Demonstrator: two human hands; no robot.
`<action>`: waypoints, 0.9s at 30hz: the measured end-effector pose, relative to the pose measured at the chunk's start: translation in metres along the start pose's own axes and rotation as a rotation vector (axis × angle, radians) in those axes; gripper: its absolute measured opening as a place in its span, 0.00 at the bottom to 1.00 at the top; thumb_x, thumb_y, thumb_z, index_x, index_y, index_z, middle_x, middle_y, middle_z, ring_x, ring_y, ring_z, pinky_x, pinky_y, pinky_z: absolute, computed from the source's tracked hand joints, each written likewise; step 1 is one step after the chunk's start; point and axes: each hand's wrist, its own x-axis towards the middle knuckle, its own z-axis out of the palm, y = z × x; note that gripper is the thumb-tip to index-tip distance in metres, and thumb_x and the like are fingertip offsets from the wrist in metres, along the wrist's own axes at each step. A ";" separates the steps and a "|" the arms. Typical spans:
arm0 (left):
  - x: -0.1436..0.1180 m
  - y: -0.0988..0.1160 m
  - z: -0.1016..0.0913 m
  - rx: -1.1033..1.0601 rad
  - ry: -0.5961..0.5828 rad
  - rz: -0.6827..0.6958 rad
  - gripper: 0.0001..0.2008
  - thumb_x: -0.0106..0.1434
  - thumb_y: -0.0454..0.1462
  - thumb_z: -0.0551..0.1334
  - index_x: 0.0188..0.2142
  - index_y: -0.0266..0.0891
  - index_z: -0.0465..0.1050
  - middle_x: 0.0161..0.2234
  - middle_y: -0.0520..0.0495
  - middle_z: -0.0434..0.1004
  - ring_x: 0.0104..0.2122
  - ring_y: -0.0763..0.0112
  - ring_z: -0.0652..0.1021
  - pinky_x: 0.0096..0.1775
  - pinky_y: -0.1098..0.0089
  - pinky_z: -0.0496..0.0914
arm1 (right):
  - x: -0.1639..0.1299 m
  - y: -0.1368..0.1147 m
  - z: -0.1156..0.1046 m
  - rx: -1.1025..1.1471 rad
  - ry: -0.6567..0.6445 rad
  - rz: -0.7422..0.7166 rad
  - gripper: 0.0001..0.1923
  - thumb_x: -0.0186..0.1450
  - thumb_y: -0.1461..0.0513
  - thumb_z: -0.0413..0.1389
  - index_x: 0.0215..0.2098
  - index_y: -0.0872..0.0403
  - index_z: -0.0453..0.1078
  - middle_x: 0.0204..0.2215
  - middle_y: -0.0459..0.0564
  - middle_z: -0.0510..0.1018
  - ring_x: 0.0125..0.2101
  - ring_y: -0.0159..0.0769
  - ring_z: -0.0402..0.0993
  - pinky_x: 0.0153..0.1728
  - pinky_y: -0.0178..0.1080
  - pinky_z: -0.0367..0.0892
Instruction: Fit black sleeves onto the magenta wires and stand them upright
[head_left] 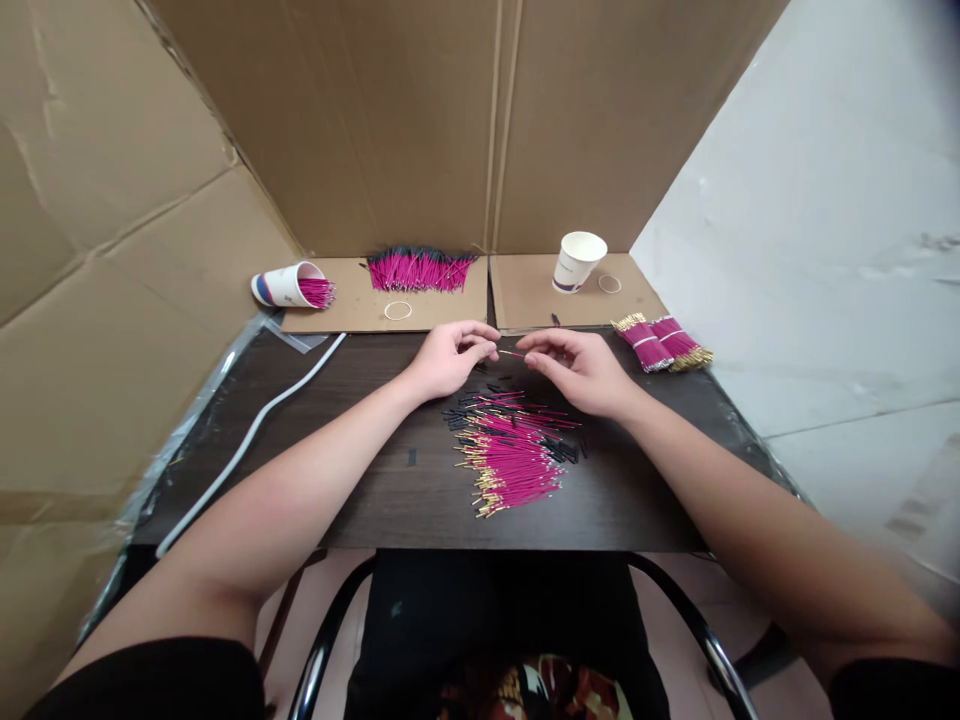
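Observation:
My right hand [577, 370] pinches a short pink wire [517, 354] whose gold tip points left. Opposite it, a small gap away, my left hand [456, 358] has thumb and forefinger closed together; whatever they hold is too small to make out. Below both hands lies a loose pile of pink wires [521, 465], their gold ends mostly toward the left. Small black sleeves [562, 450] are scattered on and around this pile, several just under my fingers.
On cardboard at the back lies a row of black-ended pink wires [420, 270]. A tipped paper cup [281, 287] holds more wires; another paper cup [579, 262] stands upright. Rubber bands [398, 311] lie nearby. Banded wire bundles [664, 343] sit right, a white tube [251, 430] left. Cardboard walls [375, 120] enclose the back.

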 end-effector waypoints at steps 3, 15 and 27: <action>0.000 -0.002 -0.002 0.020 0.002 -0.016 0.11 0.72 0.36 0.70 0.51 0.34 0.86 0.39 0.40 0.90 0.40 0.64 0.87 0.53 0.58 0.80 | 0.003 0.011 0.001 -0.088 0.080 -0.022 0.13 0.75 0.54 0.65 0.50 0.53 0.86 0.44 0.56 0.89 0.40 0.47 0.83 0.43 0.49 0.77; -0.001 -0.003 -0.001 0.074 -0.030 0.010 0.10 0.73 0.39 0.71 0.48 0.35 0.87 0.40 0.41 0.90 0.41 0.62 0.87 0.52 0.58 0.78 | 0.003 0.018 0.014 -0.146 0.189 -0.063 0.12 0.75 0.53 0.64 0.40 0.53 0.83 0.32 0.51 0.85 0.28 0.40 0.77 0.33 0.42 0.73; -0.002 0.000 0.001 0.051 -0.052 0.001 0.09 0.73 0.38 0.70 0.48 0.35 0.86 0.40 0.41 0.90 0.40 0.63 0.87 0.53 0.58 0.79 | 0.002 0.017 0.014 -0.139 0.188 -0.100 0.10 0.75 0.56 0.63 0.41 0.53 0.82 0.33 0.51 0.85 0.29 0.39 0.77 0.32 0.42 0.71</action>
